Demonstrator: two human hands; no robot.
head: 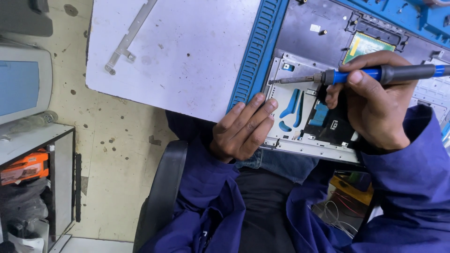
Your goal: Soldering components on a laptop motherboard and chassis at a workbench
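A blue-and-black screwdriver (pixel 370 74) lies level over an opened laptop base (pixel 328 37), its metal tip at the upper left corner of the grey touchpad bracket (pixel 300 140). The right hand (pixel 375 105) is clenched round its handle, whose rear end runs out of view. The left hand (pixel 243 129) holds nothing, its fingers pressed flat on the bracket's left edge. The right hand hides part of the bracket. A blue mat (pixel 258 51) borders the white tabletop (pixel 187 47), where a metal hinge strip (pixel 129 35) lies.

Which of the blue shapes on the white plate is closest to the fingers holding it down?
The small rounded blue shape at the bottom, right beside the left hand. The two long curved ones sit higher up, and the squarish one lies toward the right hand.
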